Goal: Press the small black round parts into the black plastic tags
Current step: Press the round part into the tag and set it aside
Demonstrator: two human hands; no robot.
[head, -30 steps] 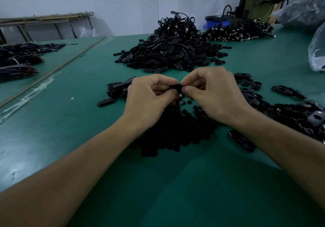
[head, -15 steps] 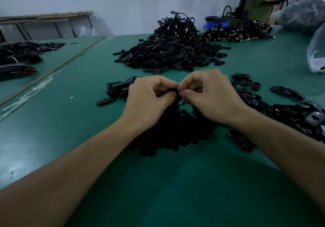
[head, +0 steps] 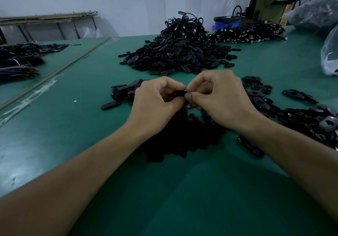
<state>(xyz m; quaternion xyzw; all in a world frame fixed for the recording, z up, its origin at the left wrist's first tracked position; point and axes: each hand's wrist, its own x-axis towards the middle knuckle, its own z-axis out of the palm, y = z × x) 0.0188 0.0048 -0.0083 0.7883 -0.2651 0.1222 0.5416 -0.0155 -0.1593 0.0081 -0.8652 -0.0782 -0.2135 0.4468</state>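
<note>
Two hands meet on one black oval plastic tag [head: 180, 94], held above the green table [head: 73, 126] on the near side of the tall heap of black tags [head: 179, 52].

The left hand [head: 155, 104] has its fingers curled round the tag and clamps it between thumb and forefinger. The right hand [head: 219, 100] pinches the tag's free end. The small round part itself is hidden between the fingertips. To seat it well, I judge the left hand should brace the tag flat while the right thumb pushes squarely over the hole, without tilting. The dark pile of small black round parts [head: 182, 135] lies nearer than the heap, under the wrists. Compared with half a second ago, both hands sit at almost the same spot with the same pinch. No release shows.
</note>
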